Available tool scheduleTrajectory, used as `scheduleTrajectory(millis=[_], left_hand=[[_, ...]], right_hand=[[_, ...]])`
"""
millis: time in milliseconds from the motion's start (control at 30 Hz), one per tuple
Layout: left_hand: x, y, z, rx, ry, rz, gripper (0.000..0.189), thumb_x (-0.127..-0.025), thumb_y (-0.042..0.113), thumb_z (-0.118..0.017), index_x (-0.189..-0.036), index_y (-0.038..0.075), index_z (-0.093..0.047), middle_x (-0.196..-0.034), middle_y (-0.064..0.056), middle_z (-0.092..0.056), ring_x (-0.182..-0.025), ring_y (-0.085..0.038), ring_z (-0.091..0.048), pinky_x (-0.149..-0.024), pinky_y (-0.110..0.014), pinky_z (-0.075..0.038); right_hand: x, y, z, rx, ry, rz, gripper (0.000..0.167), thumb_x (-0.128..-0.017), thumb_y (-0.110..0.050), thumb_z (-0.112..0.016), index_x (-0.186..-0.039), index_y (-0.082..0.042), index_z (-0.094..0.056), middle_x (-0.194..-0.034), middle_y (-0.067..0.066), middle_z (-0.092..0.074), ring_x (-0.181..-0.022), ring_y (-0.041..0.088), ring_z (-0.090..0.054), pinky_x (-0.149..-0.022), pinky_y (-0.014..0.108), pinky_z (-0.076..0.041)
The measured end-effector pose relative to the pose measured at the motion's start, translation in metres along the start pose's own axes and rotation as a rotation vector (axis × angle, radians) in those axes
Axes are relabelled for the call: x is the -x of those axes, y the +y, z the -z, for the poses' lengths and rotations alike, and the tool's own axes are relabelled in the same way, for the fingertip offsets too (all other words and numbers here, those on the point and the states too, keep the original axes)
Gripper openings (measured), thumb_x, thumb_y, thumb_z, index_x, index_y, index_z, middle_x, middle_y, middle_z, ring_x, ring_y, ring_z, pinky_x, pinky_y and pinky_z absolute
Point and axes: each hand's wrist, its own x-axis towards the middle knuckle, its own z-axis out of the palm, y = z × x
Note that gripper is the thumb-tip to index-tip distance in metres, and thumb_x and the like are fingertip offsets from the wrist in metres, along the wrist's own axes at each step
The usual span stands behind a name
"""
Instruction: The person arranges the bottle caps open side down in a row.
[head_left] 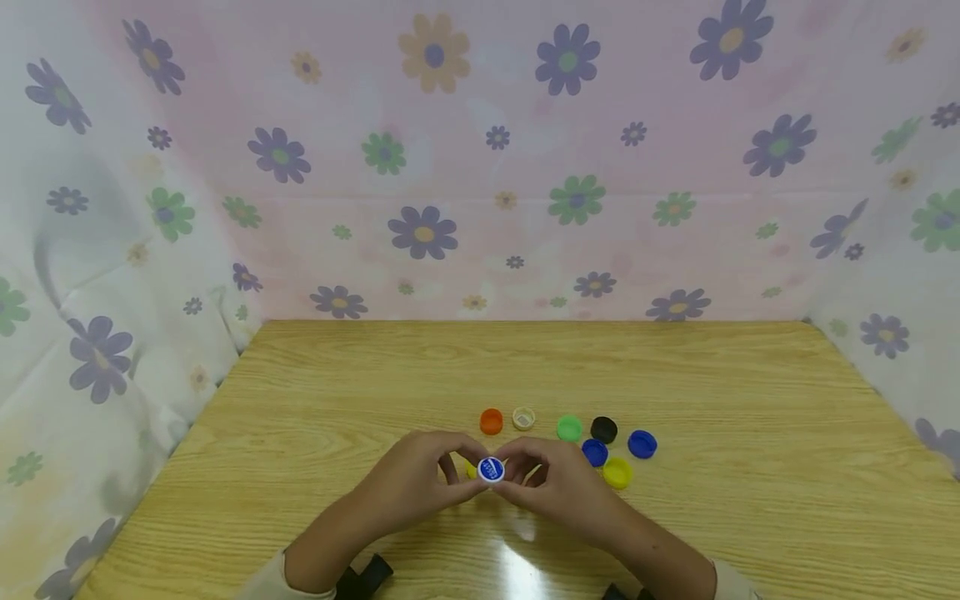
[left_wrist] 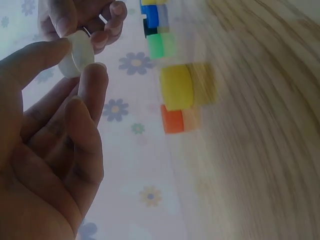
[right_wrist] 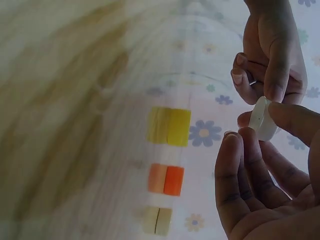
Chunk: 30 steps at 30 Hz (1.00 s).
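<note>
A white bottle cap (head_left: 491,470) with a blue printed top is held up over the table, its printed face toward the head camera. My left hand (head_left: 412,479) pinches one side of it between thumb and fingers. From the other side my right hand (head_left: 558,482) pinches the same cap. Both wrist views show the cap's plain white side, raised off the wood. Just behind the fingers lies a yellow cap (head_left: 471,470), mostly hidden in the head view; the left wrist view shows it whole.
Beyond the hands are an orange cap (head_left: 491,422) and a cream cap (head_left: 523,418). To the right lie a green cap (head_left: 569,428), a black cap (head_left: 603,430), two blue caps (head_left: 642,444) and another yellow cap (head_left: 618,473). Flowered cloth (head_left: 465,167) walls the wooden table (head_left: 337,375).
</note>
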Motion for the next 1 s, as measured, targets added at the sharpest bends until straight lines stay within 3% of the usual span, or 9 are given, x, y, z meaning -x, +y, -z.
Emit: scheduleTrajectory(millis=[167,500,633,1000], left_hand=[[0.010,-0.012,0.008,0.009,-0.030,-0.004,0.021,-0.089,0.039,-0.075,-0.108,0.030,-0.073,-0.105,0.017,-0.072,-0.071,0.001,-0.061,-0.054,-0.023,-0.052],[0.023,-0.034,0.024,0.116,-0.173,0.015,0.021,-0.088,0.036,-0.077,-0.108,0.031,-0.073,-0.105,0.014,-0.072,-0.075,-0.005,-0.065,-0.062,-0.026,-0.056],[0.025,-0.039,0.025,0.138,-0.182,0.012,0.022,-0.087,0.035,-0.078,-0.107,0.028,-0.073,-0.105,0.012,-0.073,-0.075,-0.005,-0.065,-0.063,-0.026,-0.057],[0.022,-0.046,0.022,0.062,-0.188,0.029,0.020,-0.086,0.036,-0.079,-0.105,0.029,-0.074,-0.098,0.016,-0.071,-0.071,-0.002,-0.063,-0.065,-0.023,-0.055]], right_hand=[[-0.006,-0.004,-0.013,-0.004,-0.034,0.003,0.023,-0.091,-0.030,-0.074,-0.109,-0.016,-0.073,-0.089,-0.006,-0.071,-0.081,0.005,-0.066,-0.072,0.023,-0.056],[-0.015,-0.010,-0.038,-0.112,-0.123,-0.015,0.022,-0.089,-0.018,-0.077,-0.107,-0.008,-0.071,-0.081,-0.001,-0.073,-0.068,0.005,-0.066,-0.062,0.020,-0.055],[-0.018,-0.009,-0.044,-0.157,-0.144,-0.060,0.020,-0.089,-0.014,-0.076,-0.107,-0.009,-0.069,-0.080,0.002,-0.074,-0.064,0.008,-0.067,-0.056,0.022,-0.054],[-0.019,-0.005,-0.044,-0.269,-0.242,-0.154,0.029,-0.091,-0.003,-0.070,-0.119,-0.002,-0.064,-0.093,0.010,-0.075,-0.068,0.020,-0.071,-0.058,0.025,-0.057]])
